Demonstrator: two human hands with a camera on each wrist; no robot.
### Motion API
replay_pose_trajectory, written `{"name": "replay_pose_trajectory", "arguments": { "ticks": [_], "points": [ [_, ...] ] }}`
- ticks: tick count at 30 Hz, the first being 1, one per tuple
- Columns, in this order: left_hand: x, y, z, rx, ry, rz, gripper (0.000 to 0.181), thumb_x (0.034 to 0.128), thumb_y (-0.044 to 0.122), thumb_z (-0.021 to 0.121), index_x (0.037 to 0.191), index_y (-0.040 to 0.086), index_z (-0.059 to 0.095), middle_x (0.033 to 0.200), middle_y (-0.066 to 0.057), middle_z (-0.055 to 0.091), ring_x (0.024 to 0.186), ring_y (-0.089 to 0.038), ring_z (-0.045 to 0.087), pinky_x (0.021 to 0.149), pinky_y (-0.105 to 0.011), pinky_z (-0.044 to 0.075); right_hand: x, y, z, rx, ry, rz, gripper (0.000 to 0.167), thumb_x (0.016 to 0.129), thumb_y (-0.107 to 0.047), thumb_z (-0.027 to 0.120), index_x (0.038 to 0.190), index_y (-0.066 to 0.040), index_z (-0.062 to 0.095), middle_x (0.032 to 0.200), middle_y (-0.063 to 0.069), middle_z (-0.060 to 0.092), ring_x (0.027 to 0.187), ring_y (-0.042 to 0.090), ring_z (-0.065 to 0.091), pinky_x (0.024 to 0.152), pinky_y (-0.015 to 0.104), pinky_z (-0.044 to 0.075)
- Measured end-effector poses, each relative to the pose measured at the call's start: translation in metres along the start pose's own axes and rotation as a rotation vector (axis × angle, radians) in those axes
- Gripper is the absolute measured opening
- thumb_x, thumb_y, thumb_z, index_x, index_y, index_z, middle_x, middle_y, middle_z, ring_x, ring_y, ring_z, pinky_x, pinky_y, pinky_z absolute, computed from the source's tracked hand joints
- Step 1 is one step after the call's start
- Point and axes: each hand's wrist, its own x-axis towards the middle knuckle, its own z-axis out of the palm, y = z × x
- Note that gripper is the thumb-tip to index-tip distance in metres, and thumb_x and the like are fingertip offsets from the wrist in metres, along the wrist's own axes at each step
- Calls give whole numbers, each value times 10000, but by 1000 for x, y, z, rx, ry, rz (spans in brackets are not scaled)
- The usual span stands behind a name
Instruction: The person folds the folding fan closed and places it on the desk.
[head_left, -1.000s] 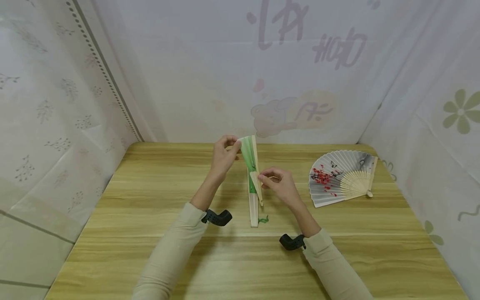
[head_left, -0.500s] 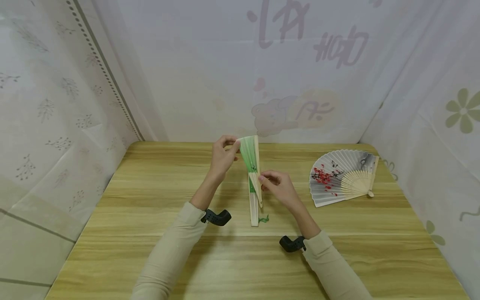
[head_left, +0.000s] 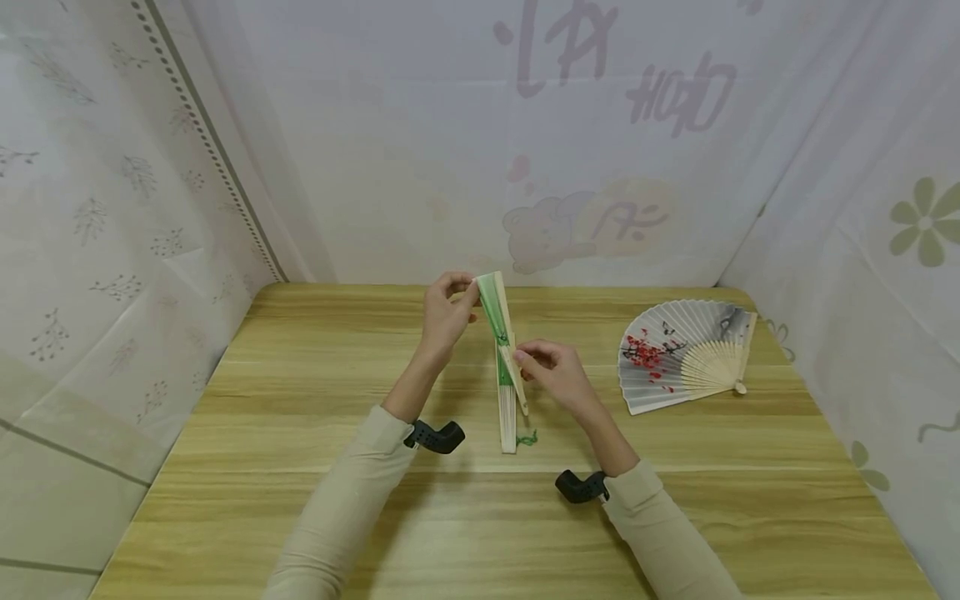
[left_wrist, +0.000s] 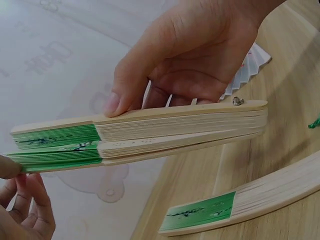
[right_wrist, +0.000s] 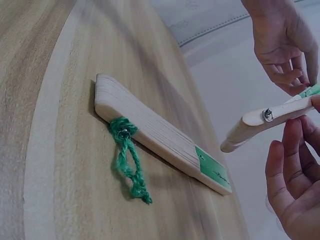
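In the head view my left hand (head_left: 447, 310) pinches the upper green end of a green folding fan (head_left: 495, 312), held above the table and only slightly spread. My right hand (head_left: 558, 368) grips the fan's wooden guard between thumb and fingers, closer to the riveted end. The left wrist view shows this fan (left_wrist: 165, 127) with its ribs in two stacks, a narrow gap between them. Below it, a second green folding fan (right_wrist: 150, 132) lies folded on the table, a green cord loop (right_wrist: 132, 172) at its riveted end.
A grey folding fan (head_left: 656, 358) with red blossoms lies spread at the right of the wooden table (head_left: 315, 500). Printed cloth hangs (head_left: 390, 167) behind the table and along both sides.
The held fan spreads less than half a second ago, its right guard having swung left towards the left hand. Both hands keep their hold and barely shift; the other fans stay put.
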Motion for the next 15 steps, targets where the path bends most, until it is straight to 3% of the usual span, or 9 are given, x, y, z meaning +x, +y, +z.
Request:
{"name": "replay_pose_trajectory", "arguments": {
  "ticks": [3, 10, 15],
  "points": [
    [-2, 0, -2, -6, -39, -32, 153, 1030, 95, 624, 1142, -9, 632, 1005, -103, 634, 992, -468, 650, 750, -487, 576, 0, 1, 1, 0, -1, 19, 199, 1020, -23, 614, 1109, 140, 684, 968, 238, 683, 841, 469, 644, 772, 536, 571],
    [-9, -3, -5, 2, -223, -112, 261, 1046, 176, 616, 1241, 3, 606, 1132, -165, 628, 1077, -490, 622, 794, -442, 589, 6, 26, 2, 51, 6, 52, 198, 1026, -33, 609, 1090, 139, 683, 945, 215, 681, 859, 520, 616, 807, 624, 530],
    [-12, -9, -5, 34, -284, -148, 334, 1016, 135, 659, 1295, -26, 569, 1173, -190, 613, 1035, -426, 655, 812, -440, 586, 8, 40, 2, 55, 9, 44, 204, 1029, -77, 623, 1075, 108, 696, 909, 192, 676, 848, 514, 615, 791, 595, 548]
  ]
}}
